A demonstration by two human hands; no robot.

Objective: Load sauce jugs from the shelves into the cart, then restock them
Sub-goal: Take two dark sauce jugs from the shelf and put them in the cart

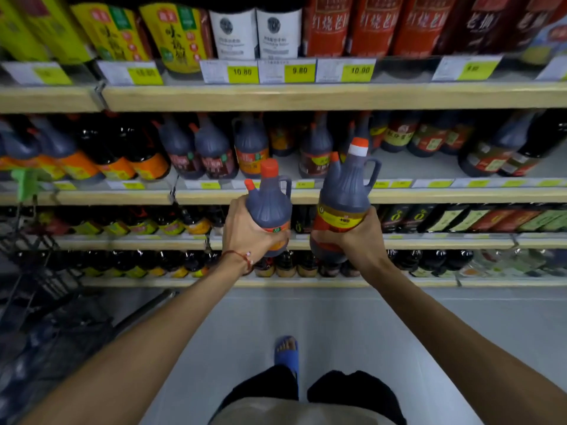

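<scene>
My left hand (245, 231) grips a dark sauce jug (270, 200) with an orange cap around its lower body. In my right hand (359, 237) is a second, larger dark jug (343, 194) with an orange-and-white cap, held by its labelled base. Both jugs are upright in the air in front of the second shelf (399, 194). That shelf holds more dark jugs (214, 148), with a bare gap behind the right-hand jug. The black wire cart (52, 302) stands at the lower left with several jugs (21, 363) dimly visible inside.
Above, a top shelf (306, 96) carries yellow and red bottles behind price tags. Two lower shelves (429, 240) hold smaller dark bottles. A green tag (27, 182) hangs at the left. My foot in a blue sandal (287, 351) is on the grey floor.
</scene>
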